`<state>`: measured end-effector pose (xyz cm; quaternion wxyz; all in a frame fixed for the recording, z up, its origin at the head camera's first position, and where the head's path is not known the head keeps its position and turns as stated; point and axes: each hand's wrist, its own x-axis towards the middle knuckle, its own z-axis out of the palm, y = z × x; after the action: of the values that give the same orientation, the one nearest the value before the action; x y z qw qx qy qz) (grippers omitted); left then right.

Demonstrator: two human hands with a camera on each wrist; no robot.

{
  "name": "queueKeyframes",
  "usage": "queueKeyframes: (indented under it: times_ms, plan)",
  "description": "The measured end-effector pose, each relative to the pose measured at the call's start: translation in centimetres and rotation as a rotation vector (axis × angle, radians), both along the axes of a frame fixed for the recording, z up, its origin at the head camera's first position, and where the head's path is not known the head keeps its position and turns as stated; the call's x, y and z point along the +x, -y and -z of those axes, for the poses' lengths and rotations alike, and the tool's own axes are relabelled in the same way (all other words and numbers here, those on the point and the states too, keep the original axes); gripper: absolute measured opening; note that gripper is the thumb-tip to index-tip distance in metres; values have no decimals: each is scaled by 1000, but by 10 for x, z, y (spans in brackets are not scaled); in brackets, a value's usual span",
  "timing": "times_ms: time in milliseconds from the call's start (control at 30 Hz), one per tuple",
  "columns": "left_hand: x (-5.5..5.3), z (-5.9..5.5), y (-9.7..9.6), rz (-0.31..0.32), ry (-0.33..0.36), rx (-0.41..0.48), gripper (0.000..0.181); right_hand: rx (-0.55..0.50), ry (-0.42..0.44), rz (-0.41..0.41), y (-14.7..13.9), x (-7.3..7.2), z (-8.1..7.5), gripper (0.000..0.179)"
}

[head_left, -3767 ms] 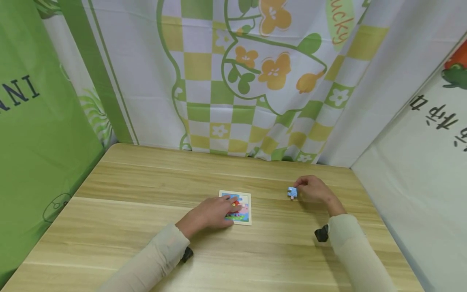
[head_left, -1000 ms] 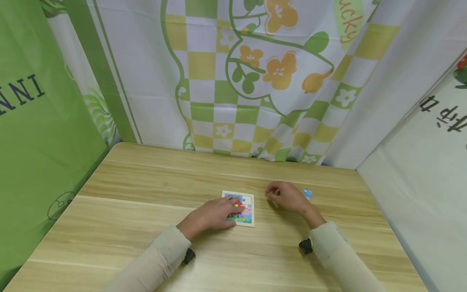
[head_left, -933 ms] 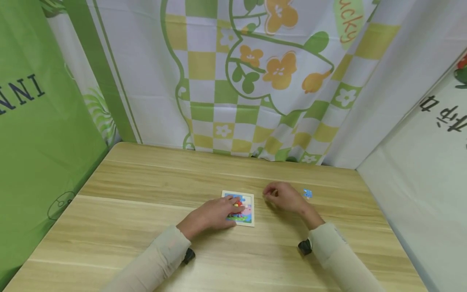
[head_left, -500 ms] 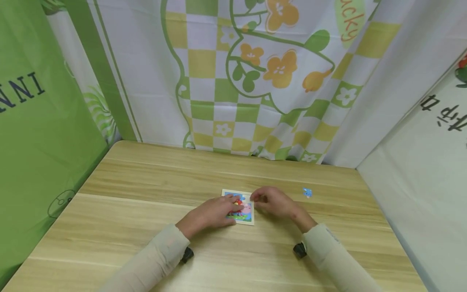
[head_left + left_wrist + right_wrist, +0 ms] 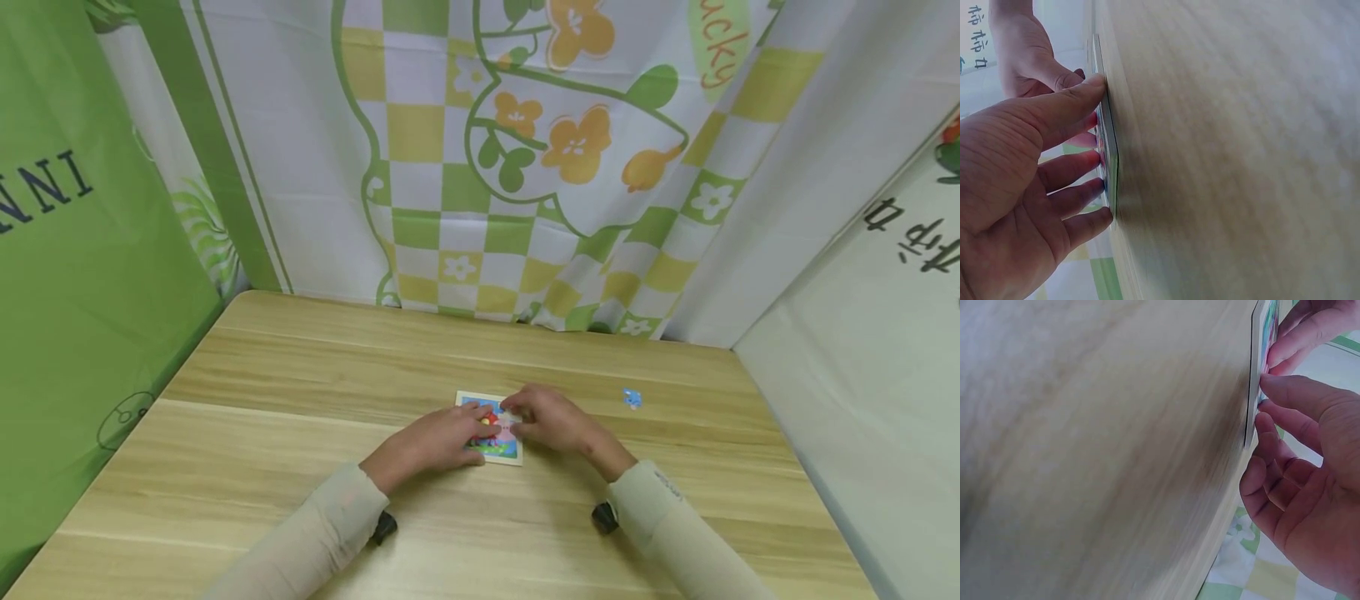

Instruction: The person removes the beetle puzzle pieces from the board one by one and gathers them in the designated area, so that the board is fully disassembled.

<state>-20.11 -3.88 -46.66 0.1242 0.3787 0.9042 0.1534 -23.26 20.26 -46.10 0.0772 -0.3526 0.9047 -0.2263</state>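
A small square jigsaw puzzle (image 5: 498, 457) in a pale frame lies on the wooden table, showing a pink pig in red. My left hand (image 5: 442, 437) rests on its left part, fingers spread across the picture, and the thumb touches the near edge in the left wrist view. My right hand (image 5: 551, 421) is at the upper right corner, thumb and index finger pinched around a puzzle piece that they mostly hide. In the right wrist view, the thumb (image 5: 1291, 390) is right at the frame's edge and the other fingers are curled. Another blue puzzle piece (image 5: 632, 398) lies to the right.
The wooden table (image 5: 300, 358) reaches back to a checked, flowered curtain (image 5: 480, 208). A green cloth (image 5: 90, 292) hangs along the left side and a white one (image 5: 885, 375) along the right. Black wrist cameras sit under both sleeves.
My right hand has moved left from the loose blue pieces to the puzzle's upper right corner. One blue piece stays behind on the table. My left hand has stayed on the puzzle.
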Motion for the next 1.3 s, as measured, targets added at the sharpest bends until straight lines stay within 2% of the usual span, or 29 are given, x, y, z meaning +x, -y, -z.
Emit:
queueKeyframes:
  times_ms: [133, 400, 667, 967, 1133, 1300]
  plan:
    - [-1, 1, 0, 5, -9, 4, 50, 13, 26, 24, 2, 0, 0, 34]
    - [-3, 4, -2, 32, -75, 14, 48, 12, 82, 68, 6, 0, -2, 32]
    - [-1, 2, -3, 18, -87, 43, 44, -19, 102, 76, 6, -2, -2, 31]
    - [-3, 3, -3, 16, -82, 54, 42, -26, 146, 135, 9, -3, -1, 29]
    - [-3, 3, -3, 21, -85, 61, 43, -46, 180, 184, 12, -3, -2, 21]
    - [-3, 2, -2, 24, -84, 64, 42, -73, 176, 231, 18, -6, -2, 10]
